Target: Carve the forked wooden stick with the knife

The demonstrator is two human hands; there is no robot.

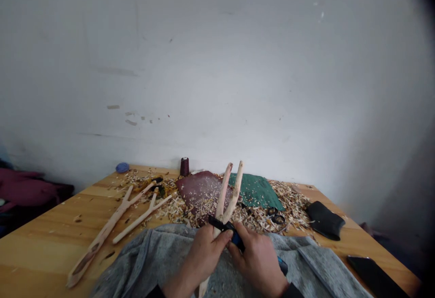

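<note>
My left hand [204, 257] grips a pale, peeled forked branch [228, 193], whose two prongs point up and away from me and whose stem runs down past my palm. My right hand [258, 264] is shut on a knife [236, 239] with a black and blue handle. The knife's dark front end lies across the branch just below the fork, and my left thumb is close beside it. The blade's edge is hidden. Both hands are above a grey fleece cloth [129, 266] covering my lap.
Two more forked wooden branches [102, 230] lie on the pine table [44, 243] at left. Wood shavings [190, 212] are strewn among dark red leather [200, 189], a green mat [254, 191], a dark spool [184, 167], a black pouch [324, 220] and a phone [374, 277]. A white wall stands behind.
</note>
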